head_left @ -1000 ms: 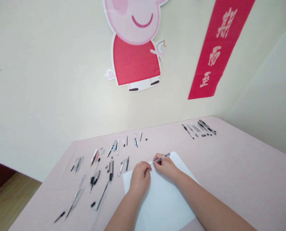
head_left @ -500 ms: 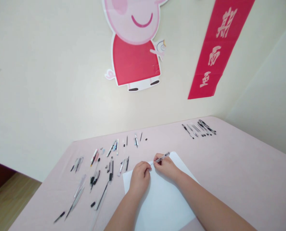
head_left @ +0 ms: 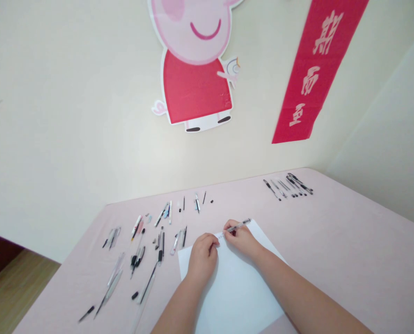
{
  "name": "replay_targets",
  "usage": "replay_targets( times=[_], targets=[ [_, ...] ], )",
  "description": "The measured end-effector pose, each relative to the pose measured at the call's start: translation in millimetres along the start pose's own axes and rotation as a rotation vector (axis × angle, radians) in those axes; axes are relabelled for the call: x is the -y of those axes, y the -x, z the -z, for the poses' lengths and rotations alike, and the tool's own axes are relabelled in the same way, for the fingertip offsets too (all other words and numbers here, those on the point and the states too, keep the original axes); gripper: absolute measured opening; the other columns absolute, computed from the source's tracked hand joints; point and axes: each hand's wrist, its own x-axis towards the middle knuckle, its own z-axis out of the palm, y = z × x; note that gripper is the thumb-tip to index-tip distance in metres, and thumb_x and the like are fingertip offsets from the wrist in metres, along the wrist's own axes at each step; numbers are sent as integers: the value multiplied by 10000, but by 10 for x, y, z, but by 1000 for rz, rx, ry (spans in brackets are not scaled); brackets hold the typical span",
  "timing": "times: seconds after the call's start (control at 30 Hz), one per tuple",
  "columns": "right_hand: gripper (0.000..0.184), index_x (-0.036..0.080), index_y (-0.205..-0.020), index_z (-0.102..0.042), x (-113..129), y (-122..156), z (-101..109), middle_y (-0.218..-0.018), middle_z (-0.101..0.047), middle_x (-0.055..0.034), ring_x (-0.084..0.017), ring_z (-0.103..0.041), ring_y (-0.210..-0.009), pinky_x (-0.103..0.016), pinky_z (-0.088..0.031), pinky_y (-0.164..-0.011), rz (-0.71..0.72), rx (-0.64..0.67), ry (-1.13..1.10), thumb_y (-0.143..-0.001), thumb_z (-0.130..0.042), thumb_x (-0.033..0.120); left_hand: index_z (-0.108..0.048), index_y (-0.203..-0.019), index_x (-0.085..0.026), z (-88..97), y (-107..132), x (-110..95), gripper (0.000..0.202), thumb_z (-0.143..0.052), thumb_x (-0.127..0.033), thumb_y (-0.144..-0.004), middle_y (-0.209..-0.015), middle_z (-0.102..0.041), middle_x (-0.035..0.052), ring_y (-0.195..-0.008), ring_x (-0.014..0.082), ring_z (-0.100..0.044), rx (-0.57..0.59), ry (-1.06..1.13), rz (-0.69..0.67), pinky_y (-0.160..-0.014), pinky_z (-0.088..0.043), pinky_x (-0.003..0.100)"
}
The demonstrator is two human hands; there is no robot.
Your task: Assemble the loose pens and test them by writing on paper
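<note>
A white sheet of paper [head_left: 235, 287] lies on the pink table [head_left: 332, 241] in front of me. My right hand [head_left: 240, 239] is closed round a clear pen [head_left: 238, 226], its tip down on the sheet's far edge where small marks show. My left hand [head_left: 203, 256] rests curled on the paper's left part, just beside the right hand; nothing shows in its fingers.
Several pens, caps and pen parts [head_left: 147, 246] lie scattered on the table left of the paper. Another group of pens [head_left: 288, 184] sits at the far right. A cartoon pig cut-out [head_left: 196, 65] and a red banner [head_left: 314, 69] hang on the wall behind.
The pen in my right hand has tilted flatter and its rear end has shifted slightly right. My left hand has stayed in place.
</note>
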Motion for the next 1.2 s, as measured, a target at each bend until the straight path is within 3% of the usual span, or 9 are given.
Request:
replay_targets(
  times=[0.17,0.3,0.37,0.47,0.63,0.8,0.97,1.2],
  targets=[
    [207,178,-924,-548,24,20,48,-598,-515,33,-112,-499,-571,-214,-384,-558,55,15,-136,-834,-416,310,-575,-727,-183,-1,-1,4,267,-398,-7,-636,-754,-593,33,-771,174,-545,-26,21,4,-735,-427,320],
    [228,180,-1005,-536,45,44,66,-647,-567,12,-120,-534,-601,-226,-403,-599,141,-5,-26,-853,-401,284,-595,-854,-181,14,2,-40,209,-440,-98,-742,-833,-605,49,-781,166,-548,-40,114,6,-726,-432,313],
    [244,180,-1048,-522,30,41,60,-708,-601,-8,-127,-549,-640,-234,-409,-625,167,-24,60,-833,-411,210,-598,-944,-186,17,4,-59,199,-475,-199,-788,-874,-601,56,-773,159,-546,5,219,-4,-722,-436,311],
    [317,182,-1081,-520,-7,27,41,-764,-626,-27,-134,-558,-672,-244,-413,-644,177,-49,160,-796,-395,119,-564,-1101,-203,4,5,-55,369,-557,-357,-765,-939,-580,66,-761,149,-542,91,471,16,-722,-444,312],
    [324,176,-1108,-525,-25,19,33,-836,-646,-51,-150,-575,-741,-268,-419,-698,183,-48,223,-819,-382,143,-558,-1151,-239,-2,0,-49,585,-645,-511,-640,-983,-581,72,-778,158,-542,141,856,150,-745,-444,339],
    [346,177,-1120,-526,-19,18,43,-816,-640,-45,-144,-568,-713,-265,-422,-689,155,-54,217,-809,-380,131,-612,-1069,-217,27,7,-109,513,-699,-436,-614,-990,-584,82,-805,168,-547,155,859,263,-764,-442,346],
    [394,176,-1160,-502,-32,10,37,-780,-633,-29,-134,-558,-701,-263,-428,-702,160,-36,145,-788,-395,104,-624,-1034,-220,-9,15,-76,455,-705,-397,-623,-1019,-556,77,-851,169,-535,214,884,184,-804,-431,354],
    [406,202,-1201,-487,31,22,41,-945,-623,-46,-139,-560,-836,-287,-422,-801,217,-29,32,-816,-382,125,-613,-1045,-212,-9,-4,-57,396,-676,-335,-674,-1006,-547,72,-832,153,-520,219,646,46,-782,-430,318]
  ],
)
